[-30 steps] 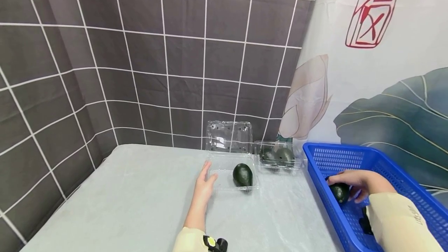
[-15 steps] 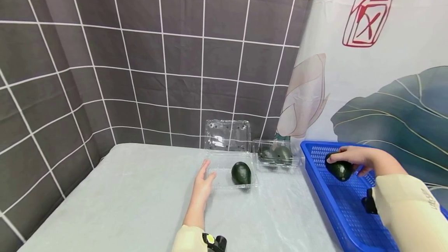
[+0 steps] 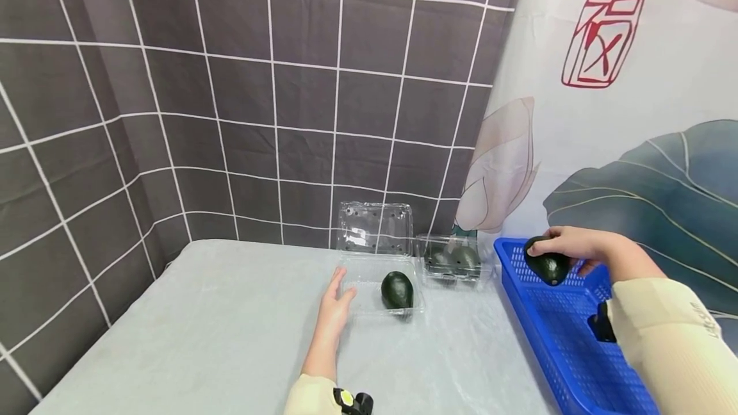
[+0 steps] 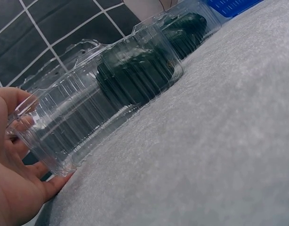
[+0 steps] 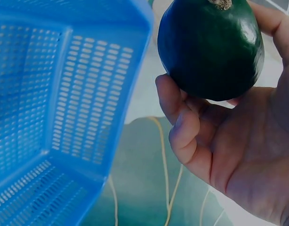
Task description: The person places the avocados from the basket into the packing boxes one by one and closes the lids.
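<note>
Dark green avocado [image 3: 547,262] is in my right hand [image 3: 594,250], raised over the back left part of the blue basket [image 3: 521,319]. The right wrist view shows thumb and fingers around the avocado [image 5: 210,52], its stem end visible. My left hand [image 3: 334,303] rests its fingers against the left side of a clear plastic clamshell box [image 3: 364,300], whose lid [image 3: 375,226] stands up at the back. Another avocado [image 3: 397,291] lies in the right half of that box. In the left wrist view, the left hand's fingers [image 4: 52,186] touch the box's end wall.
Right behind the open box sits a closed clamshell [image 3: 478,268] with avocados [image 3: 463,260] inside. Grey gridded cloth [image 3: 300,95] hangs behind the pale table [image 3: 230,338], and a printed curtain [image 3: 519,178] hangs behind the basket.
My right hand has lifted the avocado up out of the basket and moved it slightly toward the back left. The left hand and the boxes stay in place.
</note>
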The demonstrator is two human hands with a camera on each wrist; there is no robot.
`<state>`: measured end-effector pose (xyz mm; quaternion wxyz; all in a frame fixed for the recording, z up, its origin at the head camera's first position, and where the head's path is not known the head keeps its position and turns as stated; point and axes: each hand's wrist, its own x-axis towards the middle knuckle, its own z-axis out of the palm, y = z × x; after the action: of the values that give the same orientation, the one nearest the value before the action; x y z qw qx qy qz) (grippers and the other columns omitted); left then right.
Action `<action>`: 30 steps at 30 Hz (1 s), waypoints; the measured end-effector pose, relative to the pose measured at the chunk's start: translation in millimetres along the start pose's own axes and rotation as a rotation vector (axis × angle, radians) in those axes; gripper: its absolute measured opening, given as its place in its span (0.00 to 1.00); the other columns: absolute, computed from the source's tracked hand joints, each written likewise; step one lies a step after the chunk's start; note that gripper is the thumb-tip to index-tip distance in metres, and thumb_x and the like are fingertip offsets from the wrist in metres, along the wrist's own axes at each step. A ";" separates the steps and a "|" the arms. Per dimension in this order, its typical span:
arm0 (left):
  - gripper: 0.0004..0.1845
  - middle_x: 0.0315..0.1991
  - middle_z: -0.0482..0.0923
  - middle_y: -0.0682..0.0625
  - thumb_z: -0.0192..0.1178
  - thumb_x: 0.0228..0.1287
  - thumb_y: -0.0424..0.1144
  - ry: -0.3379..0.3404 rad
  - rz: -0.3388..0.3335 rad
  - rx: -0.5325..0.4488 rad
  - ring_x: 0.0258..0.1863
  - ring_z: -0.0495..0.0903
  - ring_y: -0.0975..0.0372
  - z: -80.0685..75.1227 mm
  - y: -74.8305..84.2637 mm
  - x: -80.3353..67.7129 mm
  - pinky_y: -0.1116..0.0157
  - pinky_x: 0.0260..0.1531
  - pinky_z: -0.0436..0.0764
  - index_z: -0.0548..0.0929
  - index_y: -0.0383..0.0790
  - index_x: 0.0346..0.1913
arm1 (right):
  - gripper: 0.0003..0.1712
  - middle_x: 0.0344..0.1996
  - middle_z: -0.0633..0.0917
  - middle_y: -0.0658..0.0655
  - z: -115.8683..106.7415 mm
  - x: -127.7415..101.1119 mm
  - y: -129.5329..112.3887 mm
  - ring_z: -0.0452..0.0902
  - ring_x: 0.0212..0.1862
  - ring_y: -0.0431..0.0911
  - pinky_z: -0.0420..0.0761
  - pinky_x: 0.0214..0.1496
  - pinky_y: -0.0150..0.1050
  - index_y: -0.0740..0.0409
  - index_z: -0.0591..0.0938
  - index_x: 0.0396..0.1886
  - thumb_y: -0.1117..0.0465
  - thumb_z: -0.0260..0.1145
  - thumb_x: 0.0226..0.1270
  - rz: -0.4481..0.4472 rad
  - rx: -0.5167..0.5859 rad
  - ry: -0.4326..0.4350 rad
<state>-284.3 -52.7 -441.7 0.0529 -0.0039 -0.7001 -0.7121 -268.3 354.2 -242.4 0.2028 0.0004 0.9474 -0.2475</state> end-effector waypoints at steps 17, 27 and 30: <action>0.30 0.72 0.48 0.41 0.52 0.61 0.31 0.007 0.007 -0.007 0.69 0.45 0.45 0.4 -2.8 1.0 0.46 0.66 0.45 0.62 0.35 0.67 | 0.43 0.39 0.73 0.67 4.4 5.2 -26.8 0.75 0.35 0.53 0.83 0.29 0.46 0.75 0.58 0.57 0.42 0.58 0.61 -0.036 0.021 0.049; 0.29 0.71 0.48 0.41 0.52 0.61 0.30 0.011 0.009 -0.006 0.69 0.45 0.45 0.7 -1.1 -1.0 0.45 0.65 0.44 0.63 0.34 0.67 | 0.44 0.41 0.73 0.69 8.1 10.2 -46.7 0.75 0.38 0.54 0.83 0.29 0.46 0.76 0.58 0.57 0.41 0.56 0.61 -0.086 -0.003 0.054; 0.29 0.71 0.48 0.41 0.52 0.61 0.30 0.012 0.014 -0.003 0.69 0.45 0.45 0.6 -0.5 -1.4 0.45 0.66 0.44 0.63 0.34 0.67 | 0.42 0.39 0.74 0.68 10.5 12.6 -52.9 0.76 0.36 0.53 0.83 0.28 0.46 0.75 0.59 0.56 0.42 0.56 0.62 -0.100 0.003 0.065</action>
<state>-283.0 -52.0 -442.3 0.0617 -0.0046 -0.6985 -0.7129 -281.2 301.6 -230.7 0.1592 -0.0385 0.9520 -0.2587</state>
